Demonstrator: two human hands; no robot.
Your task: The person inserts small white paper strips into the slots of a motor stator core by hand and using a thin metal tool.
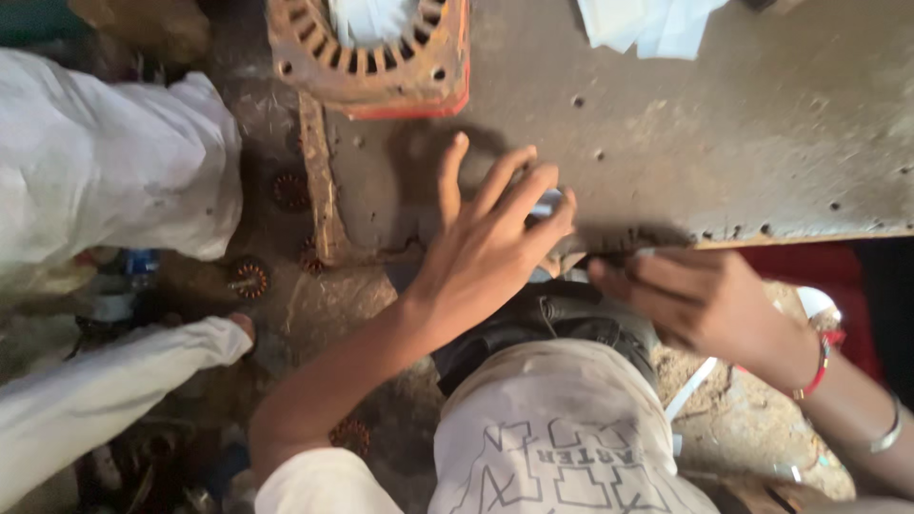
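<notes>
While the left hand (486, 233) is spread out over the front edge of the worn grey tabletop (762, 133), its fingers are fanned wide and the tips of the outer ones are pinching a small pale, bluish-white piece (546, 204) against the surface. So that grip is mostly open, with only the fingertips actually on the thing (too blurry to say what the piece is). The right hand (690, 295) sits just below the tabletop's edge, fingers curled in toward the left, and its fingertips come up right beside that same spot. I can't tell whether it's actually got hold of anything, the shadow under the edge swallows it.

Other stuff around: a rusty orange motor stator (371, 52) with slotted teeth sits at the top, on the far side of the tabletop, with white paper (367, 19) tucked in its middle. More white paper scraps (652, 24) lie at the top right. The right wrist has a red thread band (817, 366) and further up the arm a metal bangle (890, 433). Down on the dirty floor (328, 305) there are a couple of small round rusty laminations (249, 278). On the left, another person's white sleeves (105, 162) reach into view, well apart from the two hands.
</notes>
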